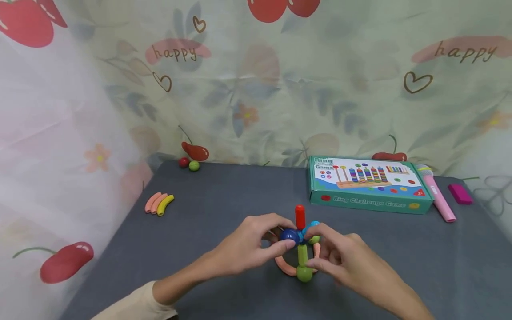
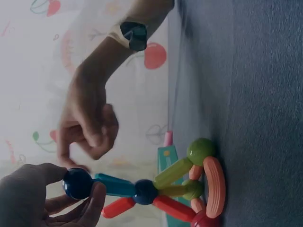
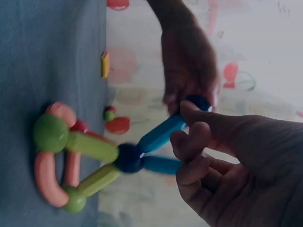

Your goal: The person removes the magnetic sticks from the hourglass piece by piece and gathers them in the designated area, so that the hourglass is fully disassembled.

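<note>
My left hand pinches a dark blue ball between thumb and fingers. This ball sits at the end of a light blue magnetic stick on a stick-and-ball model. A second dark blue ball forms the model's middle joint. Green sticks slope down from it to green balls in a ring of curved salmon sticks. One red stick points upward. My right hand is beside the model, thumb and index finger apart, fingertips close to the light blue sticks. Its fingers partly hide one stick's end.
Two curved salmon sticks and a yellow curved stick lie at the left. Behind them are a red ball and a green ball. A game box, pink microphone and magenta block stand at the back right.
</note>
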`<state>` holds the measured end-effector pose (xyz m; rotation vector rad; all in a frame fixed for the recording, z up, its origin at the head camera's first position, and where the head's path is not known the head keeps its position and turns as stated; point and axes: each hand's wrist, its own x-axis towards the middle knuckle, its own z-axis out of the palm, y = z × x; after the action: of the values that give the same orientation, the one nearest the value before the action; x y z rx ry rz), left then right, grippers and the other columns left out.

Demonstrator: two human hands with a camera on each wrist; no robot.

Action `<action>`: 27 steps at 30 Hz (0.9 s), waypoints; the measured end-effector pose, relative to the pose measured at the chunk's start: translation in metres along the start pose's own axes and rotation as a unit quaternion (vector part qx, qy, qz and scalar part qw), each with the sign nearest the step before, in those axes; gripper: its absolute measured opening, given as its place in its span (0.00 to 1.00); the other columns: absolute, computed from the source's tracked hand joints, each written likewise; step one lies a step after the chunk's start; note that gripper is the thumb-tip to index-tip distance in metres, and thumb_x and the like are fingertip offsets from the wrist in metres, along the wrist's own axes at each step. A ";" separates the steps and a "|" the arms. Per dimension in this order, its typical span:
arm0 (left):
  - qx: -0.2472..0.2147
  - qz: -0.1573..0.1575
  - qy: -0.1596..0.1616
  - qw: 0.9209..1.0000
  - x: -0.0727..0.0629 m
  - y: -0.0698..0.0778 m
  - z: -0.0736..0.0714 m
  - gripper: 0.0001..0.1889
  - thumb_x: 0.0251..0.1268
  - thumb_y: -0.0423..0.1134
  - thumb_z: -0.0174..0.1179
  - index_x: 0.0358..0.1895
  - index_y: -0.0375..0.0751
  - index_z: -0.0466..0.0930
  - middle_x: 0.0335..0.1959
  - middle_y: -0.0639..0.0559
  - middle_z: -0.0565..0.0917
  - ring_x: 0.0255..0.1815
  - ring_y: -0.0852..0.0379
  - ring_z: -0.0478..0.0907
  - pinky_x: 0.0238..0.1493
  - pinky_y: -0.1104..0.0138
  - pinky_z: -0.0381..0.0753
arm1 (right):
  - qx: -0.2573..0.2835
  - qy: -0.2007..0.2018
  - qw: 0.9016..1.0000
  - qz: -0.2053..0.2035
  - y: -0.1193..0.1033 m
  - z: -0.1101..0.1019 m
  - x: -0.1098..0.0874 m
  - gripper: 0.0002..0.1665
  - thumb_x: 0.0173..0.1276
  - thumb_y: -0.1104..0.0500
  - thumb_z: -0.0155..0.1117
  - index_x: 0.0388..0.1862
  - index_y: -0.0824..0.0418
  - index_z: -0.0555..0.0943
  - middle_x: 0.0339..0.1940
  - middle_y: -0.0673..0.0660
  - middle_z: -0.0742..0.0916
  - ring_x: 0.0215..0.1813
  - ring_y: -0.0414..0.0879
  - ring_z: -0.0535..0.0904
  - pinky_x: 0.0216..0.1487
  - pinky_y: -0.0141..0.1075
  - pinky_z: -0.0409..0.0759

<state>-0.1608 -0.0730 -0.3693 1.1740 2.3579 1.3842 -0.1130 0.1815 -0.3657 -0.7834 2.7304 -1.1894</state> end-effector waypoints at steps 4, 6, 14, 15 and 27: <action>-0.015 -0.024 0.004 1.000 0.001 0.001 -0.005 0.14 0.78 0.40 0.60 0.60 0.42 0.82 0.52 0.50 0.89 0.45 0.67 0.86 0.52 0.74 0.85 | -0.036 -0.010 0.999 0.021 0.005 0.004 0.004 0.24 0.73 0.55 0.70 0.65 0.55 0.78 0.21 0.38 0.81 0.14 0.27 0.70 0.22 0.29 0.75; -0.019 -0.026 0.002 0.999 0.002 0.000 -0.007 0.14 0.78 0.39 0.60 0.61 0.41 0.82 0.53 0.50 0.89 0.46 0.65 0.86 0.53 0.74 0.85 | -0.069 -0.001 0.997 0.034 0.003 0.010 0.008 0.26 0.73 0.54 0.70 0.68 0.55 0.78 0.18 0.38 0.79 0.14 0.28 0.69 0.22 0.28 0.72; -0.028 -0.019 0.001 0.999 0.004 -0.005 -0.009 0.15 0.78 0.39 0.57 0.61 0.40 0.82 0.52 0.47 0.89 0.46 0.65 0.87 0.53 0.73 0.86 | -0.210 0.056 0.975 0.040 -0.008 0.030 0.020 0.19 0.72 0.54 0.71 0.59 0.57 0.84 0.17 0.40 0.77 0.17 0.29 0.64 0.21 0.26 0.65; -0.029 -0.019 0.002 0.999 0.004 -0.005 -0.010 0.15 0.79 0.39 0.57 0.61 0.40 0.82 0.52 0.47 0.89 0.46 0.64 0.87 0.53 0.73 0.86 | -0.220 0.057 0.973 0.039 -0.009 0.031 0.021 0.18 0.72 0.54 0.71 0.58 0.58 0.84 0.18 0.40 0.77 0.18 0.30 0.64 0.21 0.26 0.65; -0.020 -0.012 0.033 0.999 0.003 -0.010 -0.020 0.14 0.74 0.37 0.63 0.58 0.42 0.80 0.50 0.48 0.87 0.46 0.62 0.85 0.54 0.70 0.86 | -0.237 0.055 0.968 0.069 -0.010 0.034 0.021 0.17 0.71 0.53 0.72 0.57 0.52 0.84 0.13 0.41 0.70 0.16 0.33 0.62 0.21 0.26 0.63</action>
<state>-0.1778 -0.0871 -0.3655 1.1017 2.3678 1.4769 -0.1186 0.1433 -0.3796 -0.5561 3.1471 -0.5711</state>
